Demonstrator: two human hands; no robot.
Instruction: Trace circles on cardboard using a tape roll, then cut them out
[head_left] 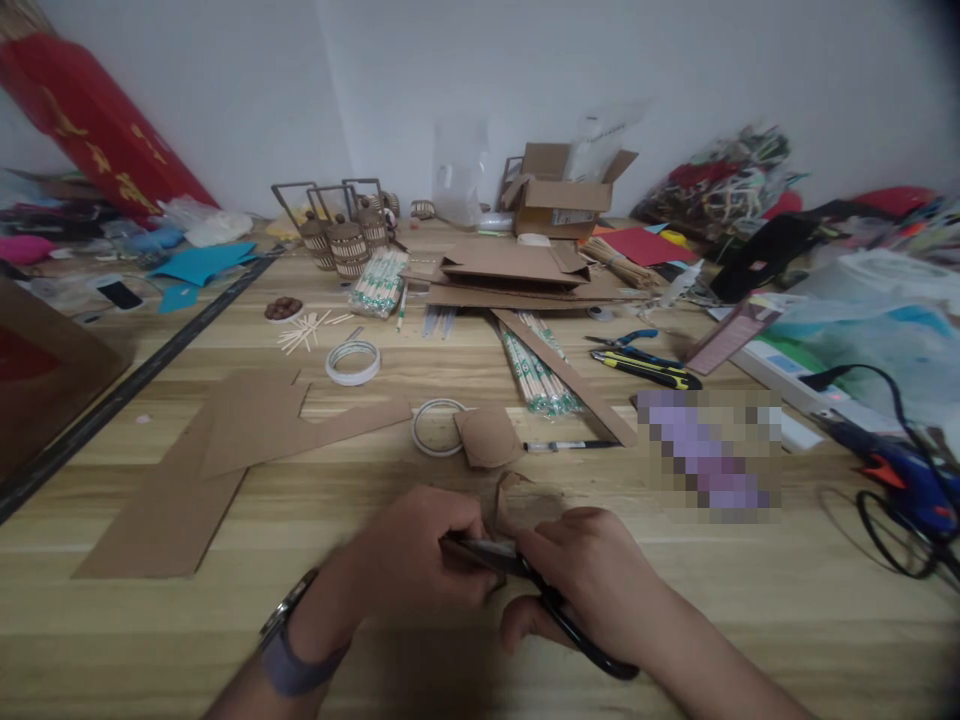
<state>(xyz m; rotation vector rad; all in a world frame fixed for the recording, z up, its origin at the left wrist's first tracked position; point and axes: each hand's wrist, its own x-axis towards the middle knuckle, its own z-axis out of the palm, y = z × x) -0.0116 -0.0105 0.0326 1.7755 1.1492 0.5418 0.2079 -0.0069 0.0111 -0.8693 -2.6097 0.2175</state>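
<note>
Black-handled scissors are in my right hand, its fingers wrapped round the handles. Their blades point left and reach to my left hand, whose fingers are closed on a small piece of cardboard, mostly hidden by the hand. A curled cardboard strip rises between the two hands. Just beyond them lies a cut cardboard piece with a rounded outline, touching a tape roll. A black pen rests to its right.
Flat cardboard sheets lie at left, and another tape roll behind. Bagged sticks, a yellow-black utility knife and blue-handled pliers lie beyond. A blue glue gun with its cord sits right. Small lidded baskets stand at the back.
</note>
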